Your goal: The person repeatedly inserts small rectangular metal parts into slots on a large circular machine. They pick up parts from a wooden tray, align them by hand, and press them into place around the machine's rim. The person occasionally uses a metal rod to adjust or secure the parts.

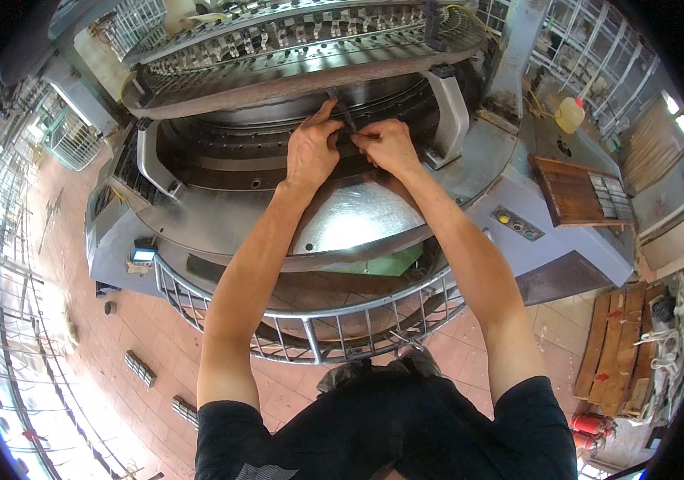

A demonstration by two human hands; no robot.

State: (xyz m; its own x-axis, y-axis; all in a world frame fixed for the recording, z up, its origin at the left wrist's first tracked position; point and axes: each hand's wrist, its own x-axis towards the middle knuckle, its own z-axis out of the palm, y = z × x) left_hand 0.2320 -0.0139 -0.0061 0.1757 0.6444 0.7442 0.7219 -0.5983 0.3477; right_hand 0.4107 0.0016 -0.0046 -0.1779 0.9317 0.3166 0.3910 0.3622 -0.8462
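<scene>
Both arms reach forward to a large round machine, which looks like a circular knitting machine (366, 212). Its raised upper ring (294, 90) carries rows of small metal fittings. Between my hands, under that ring's edge, a narrow dark metal strip (343, 109) stands at a tilt. My left hand (313, 152) has its fingers closed at the strip's left side, the index finger stretched up along it. My right hand (391, 147) pinches around the strip's lower end. My fingers partly hide the strip, so its full shape does not show.
Curved metal brackets (450, 116) hold up the ring on either side. A round guard rail (310, 340) runs between my body and the machine. To the right are a button panel (517, 223), a wooden box (578, 192) and a yellowish bottle (570, 115). Wooden planks (610, 348) lie lower right.
</scene>
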